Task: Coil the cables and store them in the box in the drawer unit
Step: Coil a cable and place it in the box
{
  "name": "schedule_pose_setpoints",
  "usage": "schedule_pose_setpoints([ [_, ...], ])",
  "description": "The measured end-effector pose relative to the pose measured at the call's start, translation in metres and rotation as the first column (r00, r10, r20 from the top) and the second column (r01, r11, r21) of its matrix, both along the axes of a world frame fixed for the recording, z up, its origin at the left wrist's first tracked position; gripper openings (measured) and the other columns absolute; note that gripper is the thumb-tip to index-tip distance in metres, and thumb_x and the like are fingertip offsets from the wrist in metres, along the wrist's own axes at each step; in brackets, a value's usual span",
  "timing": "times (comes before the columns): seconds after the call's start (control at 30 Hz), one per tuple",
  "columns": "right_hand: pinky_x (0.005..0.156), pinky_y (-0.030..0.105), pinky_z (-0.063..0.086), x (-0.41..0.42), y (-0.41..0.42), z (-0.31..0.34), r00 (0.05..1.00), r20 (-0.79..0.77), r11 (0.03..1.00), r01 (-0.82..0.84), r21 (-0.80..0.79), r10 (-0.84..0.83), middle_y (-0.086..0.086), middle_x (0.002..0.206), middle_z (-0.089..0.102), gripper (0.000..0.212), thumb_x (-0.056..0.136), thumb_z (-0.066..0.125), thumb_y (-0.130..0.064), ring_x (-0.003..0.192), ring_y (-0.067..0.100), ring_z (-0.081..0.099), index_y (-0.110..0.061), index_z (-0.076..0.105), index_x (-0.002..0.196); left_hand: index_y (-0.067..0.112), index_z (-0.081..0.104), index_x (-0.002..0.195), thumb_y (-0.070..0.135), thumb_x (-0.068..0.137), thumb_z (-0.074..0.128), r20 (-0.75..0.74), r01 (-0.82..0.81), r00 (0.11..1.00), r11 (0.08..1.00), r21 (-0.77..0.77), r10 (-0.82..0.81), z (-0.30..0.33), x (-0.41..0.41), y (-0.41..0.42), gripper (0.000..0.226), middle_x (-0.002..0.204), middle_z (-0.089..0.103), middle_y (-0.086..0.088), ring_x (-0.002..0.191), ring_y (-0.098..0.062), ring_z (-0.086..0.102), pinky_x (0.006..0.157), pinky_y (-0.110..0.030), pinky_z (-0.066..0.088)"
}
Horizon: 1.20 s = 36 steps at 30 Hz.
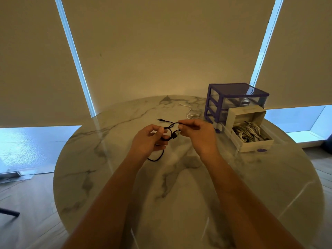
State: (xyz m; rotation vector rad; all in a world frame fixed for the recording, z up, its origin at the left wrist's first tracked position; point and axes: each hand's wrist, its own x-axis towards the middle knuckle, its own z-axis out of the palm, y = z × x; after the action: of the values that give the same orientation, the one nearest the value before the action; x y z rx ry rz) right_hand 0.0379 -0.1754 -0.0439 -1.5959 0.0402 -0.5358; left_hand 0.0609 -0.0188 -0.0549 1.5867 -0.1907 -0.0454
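Note:
A thin black cable [168, 123] is held above the round marble table [125, 186], partly looped. My left hand [149, 139] pinches its loops, and a length hangs below the hand. My right hand [195, 133] pinches the cable near its free end, whose jack plug [159, 119] sticks out to the left. A white cable [190, 112] lies loose on the table behind my hands. The purple drawer unit [233, 103] stands at the right with its bottom drawer pulled out. In that drawer sits an open white box [251, 133] holding coiled white cables [248, 133].
Roller blinds cover the windows behind the table. Wooden floor shows to the left and right of the table, with a dark chair leg [9, 212] at the lower left.

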Motion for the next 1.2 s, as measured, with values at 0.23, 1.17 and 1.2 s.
schedule_pose_setpoints([
  [0.23, 0.078, 0.032, 0.059, 0.0, -0.005, -0.004, 0.956, -0.09, 0.92, -0.238, 0.312, 0.278, 0.014, 0.094, 0.07, 0.024, 0.083, 0.068, -0.002, 0.086, 0.023, 0.068, 0.002, 0.068, 0.107, 0.006, 0.067, 0.1, 0.022, 0.096, 0.058, -0.03, 0.031, 0.999, 0.999, 0.018, -0.03, -0.001, -0.002, 0.0, 0.019, 0.086, 0.07, -0.005, 0.07, -0.014, 0.065, 0.059, -0.02, 0.055],
  [1.17, 0.055, 0.025, 0.055, -0.006, 0.011, -0.001, 0.803, -0.352, 0.864, -0.368, 0.343, 0.481, 0.012, 0.079, 0.065, 0.031, 0.077, 0.068, 0.012, 0.059, 0.016, 0.065, 0.002, 0.059, 0.104, 0.015, 0.071, 0.089, 0.019, 0.092, 0.062, 0.015, -0.09, 0.996, 0.987, -0.134, 0.093, -0.001, -0.002, -0.005, 0.01, 0.083, 0.07, -0.001, 0.069, -0.009, 0.061, 0.068, -0.019, 0.055],
  [1.2, 0.055, 0.025, 0.055, -0.006, 0.011, -0.001, 0.792, -0.372, 0.868, -0.38, 0.321, 0.484, 0.011, 0.078, 0.065, 0.028, 0.077, 0.067, 0.012, 0.059, 0.016, 0.065, 0.002, 0.06, 0.102, 0.016, 0.071, 0.089, 0.019, 0.092, 0.062, 0.008, -0.097, 0.995, 0.984, -0.148, 0.099, -0.001, -0.002, -0.005, 0.01, 0.083, 0.07, -0.001, 0.068, -0.009, 0.061, 0.069, -0.019, 0.055],
])
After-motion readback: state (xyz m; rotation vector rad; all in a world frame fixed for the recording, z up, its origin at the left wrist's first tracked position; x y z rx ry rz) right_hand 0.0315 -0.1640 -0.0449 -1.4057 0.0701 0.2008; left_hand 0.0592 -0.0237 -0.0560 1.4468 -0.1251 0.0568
